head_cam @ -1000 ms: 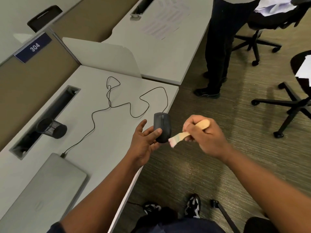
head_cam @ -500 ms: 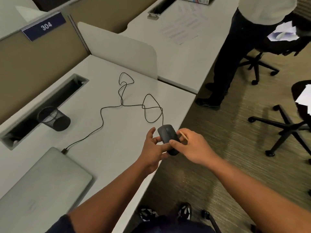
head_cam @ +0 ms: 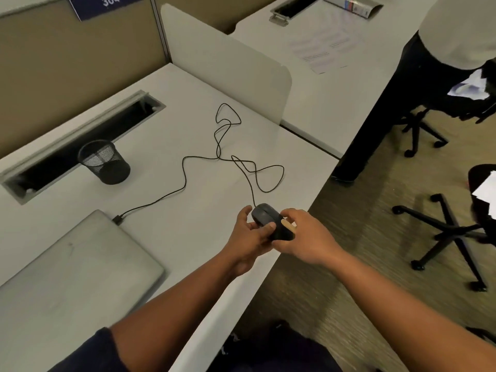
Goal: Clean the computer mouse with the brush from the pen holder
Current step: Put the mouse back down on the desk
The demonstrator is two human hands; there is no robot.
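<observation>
Mouse [head_cam: 269, 220], dark and corded, sits between both hands right at the front edge of the white desk [head_cam: 171, 200]. The left hand [head_cam: 251, 237] cups it from the near side, fingers curled up around its body with one fingertip resting on top. The right hand [head_cam: 300, 234] closes in from the floor side, gripping the pale wooden handle of the brush [head_cam: 288, 226], which lies pressed along the mouse's flank; the bristles are hidden behind the fingers, so I cannot tell where they touch. From the front of the mouse a thin black cable [head_cam: 228, 157] wanders back over the desk in several loose loops, then runs to a plug at the corner of a closed grey laptop [head_cam: 69, 267] lying at the near left. Further back, a black mesh pen holder [head_cam: 104, 162] stands upright just beside a long cable slot [head_cam: 80, 143] cut into the desk. A low white divider [head_cam: 228, 65] separates this desk from the next, where some printed sheets [head_cam: 322, 47] lie. A blue sign reading 304 [head_cam: 107, 2] hangs on the tan partition. Another person in dark trousers [head_cam: 381, 103] stands beside the neighbouring desk, with office chairs [head_cam: 453, 229] on the carpet nearby.
</observation>
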